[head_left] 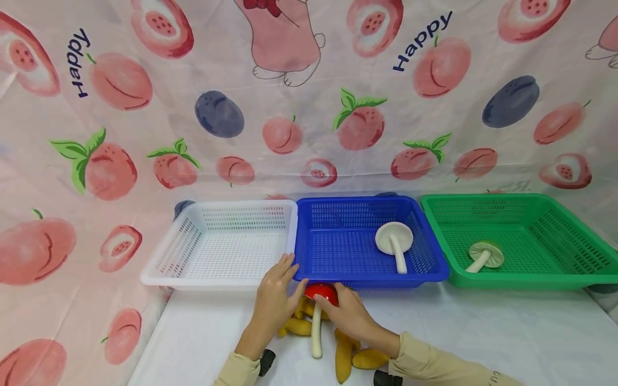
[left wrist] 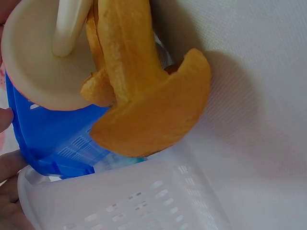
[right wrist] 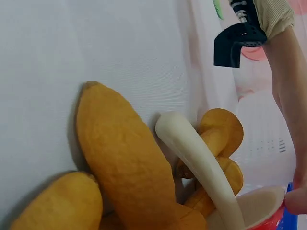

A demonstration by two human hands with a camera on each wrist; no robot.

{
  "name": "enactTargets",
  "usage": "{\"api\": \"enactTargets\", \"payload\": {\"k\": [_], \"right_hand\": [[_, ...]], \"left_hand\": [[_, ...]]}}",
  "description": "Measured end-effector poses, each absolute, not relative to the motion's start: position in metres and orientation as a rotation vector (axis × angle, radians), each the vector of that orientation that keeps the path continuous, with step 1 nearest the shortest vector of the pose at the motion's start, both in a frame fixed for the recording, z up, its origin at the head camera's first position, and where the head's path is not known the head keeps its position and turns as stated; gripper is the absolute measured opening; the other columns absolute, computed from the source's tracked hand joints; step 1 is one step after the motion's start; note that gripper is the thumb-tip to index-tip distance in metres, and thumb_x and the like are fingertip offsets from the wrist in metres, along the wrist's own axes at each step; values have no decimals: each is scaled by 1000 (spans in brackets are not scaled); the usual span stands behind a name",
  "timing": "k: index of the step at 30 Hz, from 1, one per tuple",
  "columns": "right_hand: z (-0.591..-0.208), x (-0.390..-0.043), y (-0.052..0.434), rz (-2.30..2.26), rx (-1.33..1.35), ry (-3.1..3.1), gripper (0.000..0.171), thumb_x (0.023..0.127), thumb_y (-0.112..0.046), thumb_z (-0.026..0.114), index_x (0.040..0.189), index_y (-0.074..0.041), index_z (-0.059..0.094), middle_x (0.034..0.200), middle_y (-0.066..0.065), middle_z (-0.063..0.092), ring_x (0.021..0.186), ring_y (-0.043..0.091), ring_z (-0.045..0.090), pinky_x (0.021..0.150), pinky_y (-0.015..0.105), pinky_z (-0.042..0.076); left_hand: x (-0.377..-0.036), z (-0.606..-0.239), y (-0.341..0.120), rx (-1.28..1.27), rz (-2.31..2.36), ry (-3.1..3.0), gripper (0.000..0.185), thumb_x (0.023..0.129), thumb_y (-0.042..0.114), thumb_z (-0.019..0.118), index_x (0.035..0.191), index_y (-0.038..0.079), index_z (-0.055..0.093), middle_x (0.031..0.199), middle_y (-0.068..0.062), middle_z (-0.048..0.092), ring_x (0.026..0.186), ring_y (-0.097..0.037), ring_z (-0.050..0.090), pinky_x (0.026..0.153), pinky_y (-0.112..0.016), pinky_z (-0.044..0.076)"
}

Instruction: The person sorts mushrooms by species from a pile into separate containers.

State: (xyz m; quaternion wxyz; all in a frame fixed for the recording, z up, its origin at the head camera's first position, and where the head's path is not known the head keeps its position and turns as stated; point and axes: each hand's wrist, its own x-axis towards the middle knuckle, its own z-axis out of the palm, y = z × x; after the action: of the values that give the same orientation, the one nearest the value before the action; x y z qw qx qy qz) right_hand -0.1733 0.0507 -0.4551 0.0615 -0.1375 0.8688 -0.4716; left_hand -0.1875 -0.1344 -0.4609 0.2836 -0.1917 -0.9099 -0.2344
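A red-capped toy mushroom (head_left: 316, 327) with a long cream stem is held at its cap by my right hand (head_left: 354, 316), thumb on the near side. Its stem points toward me over the white table. My left hand (head_left: 275, 295) is beside it, fingers extended toward the basket rims and the thumb (right wrist: 296, 200) right at the cap's edge. In the left wrist view, the cap's pale underside (left wrist: 33, 62) shows beside a yellow-brown mushroom (left wrist: 148, 115). More yellow-brown mushrooms (right wrist: 124, 153) lie around and under the stem.
Three plastic baskets stand in a row: white (head_left: 217, 282), blue (head_left: 372, 277) and green (head_left: 531, 280). A pale mushroom (head_left: 395, 240) lies in the blue one, another (head_left: 486, 254) in the green. A fruit-printed cloth (head_left: 299, 107) hangs behind.
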Motion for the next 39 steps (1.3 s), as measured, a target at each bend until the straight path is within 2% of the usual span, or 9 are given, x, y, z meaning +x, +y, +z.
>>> {"api": "enactTargets", "payload": {"k": [4, 9, 14, 23, 33, 39], "right_hand": [[-454, -176, 50, -1433, -366, 2590, 65, 91, -38, 61, 127, 13, 46, 118, 22, 58, 98, 29, 59, 85, 47, 52], [-456, -177, 50, -1408, -372, 2622, 64, 87, -37, 67, 127, 10, 49, 119, 21, 58, 104, 33, 57, 89, 49, 49], [-460, -177, 53, -1436, -363, 2622, 61, 83, -35, 71, 126, 6, 53, 118, 18, 59, 105, 32, 56, 85, 45, 52], [-457, -170, 56, -1525, -271, 2647, 61, 77, -32, 78, 121, 6, 59, 114, 15, 63, 100, 28, 58, 82, 40, 54], [-446, -158, 64, -1615, -281, 2612, 62, 75, -33, 80, 123, 0, 60, 117, 18, 61, 94, 30, 63, 65, 29, 57], [-436, -152, 74, -1649, -245, 2578, 60, 74, -37, 80, 123, -6, 61, 116, 11, 63, 96, 26, 62, 74, 32, 56]], "left_hand": [[-187, -461, -135, -515, -631, -2429, 40, 86, 26, 69, 112, -3, 67, 130, -15, 56, 125, -30, 48, 100, -45, 42], [-188, -462, -135, -513, -629, -2417, 40, 85, 26, 70, 112, -3, 67, 130, -15, 56, 124, -30, 49, 99, -46, 42], [-187, -463, -134, -521, -620, -2396, 39, 84, 25, 71, 110, -3, 68, 128, -16, 58, 122, -31, 51, 97, -47, 44], [-186, -463, -133, -512, -618, -2424, 39, 85, 25, 70, 112, -3, 67, 130, -15, 56, 124, -30, 49, 99, -47, 42], [-185, -460, -133, -508, -614, -2430, 39, 85, 25, 70, 113, -3, 67, 130, -15, 56, 124, -31, 49, 98, -47, 42], [-186, -463, -133, -535, -598, -2382, 38, 83, 23, 72, 109, -5, 68, 127, -18, 58, 122, -33, 51, 97, -49, 44]]}}
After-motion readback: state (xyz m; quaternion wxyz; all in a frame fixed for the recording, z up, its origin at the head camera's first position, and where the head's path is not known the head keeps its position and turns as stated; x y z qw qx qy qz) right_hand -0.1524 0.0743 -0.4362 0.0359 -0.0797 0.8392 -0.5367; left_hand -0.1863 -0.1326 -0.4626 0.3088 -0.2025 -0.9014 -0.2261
